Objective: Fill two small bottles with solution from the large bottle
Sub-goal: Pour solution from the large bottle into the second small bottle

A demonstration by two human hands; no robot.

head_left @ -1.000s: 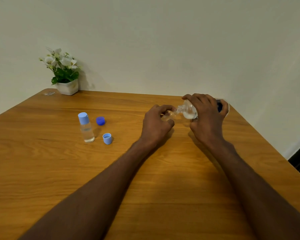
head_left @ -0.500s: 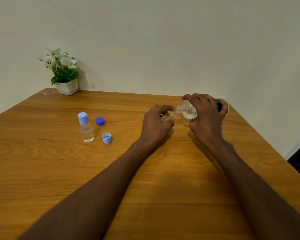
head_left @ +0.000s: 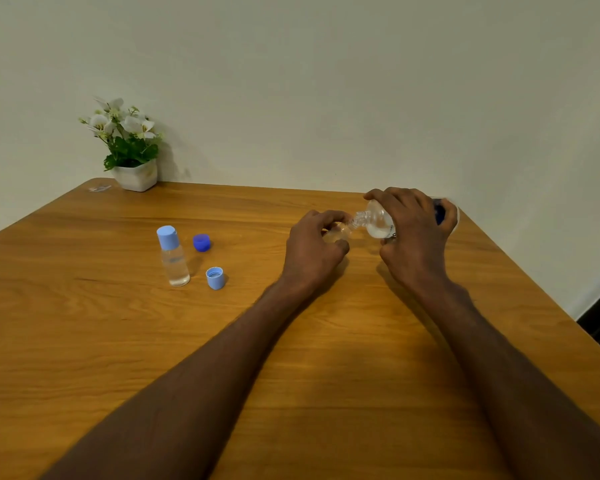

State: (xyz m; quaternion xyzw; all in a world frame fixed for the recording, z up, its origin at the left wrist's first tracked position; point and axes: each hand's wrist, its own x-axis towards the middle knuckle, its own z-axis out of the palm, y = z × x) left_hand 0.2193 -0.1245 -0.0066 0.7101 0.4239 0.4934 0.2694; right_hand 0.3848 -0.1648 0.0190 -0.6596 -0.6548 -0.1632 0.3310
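My right hand grips the large clear bottle, tipped to the left with its open neck against the mouth of a small clear bottle. My left hand holds that small bottle, which is mostly hidden by my fingers. A second small bottle with a light blue cap stands upright at the left, holding clear liquid. Beside it lie a dark blue cap and a light blue cap, open side up.
A white pot with white flowers stands at the table's far left corner, with a small clear scrap next to it. The wooden table ends close behind my right hand, by the wall.
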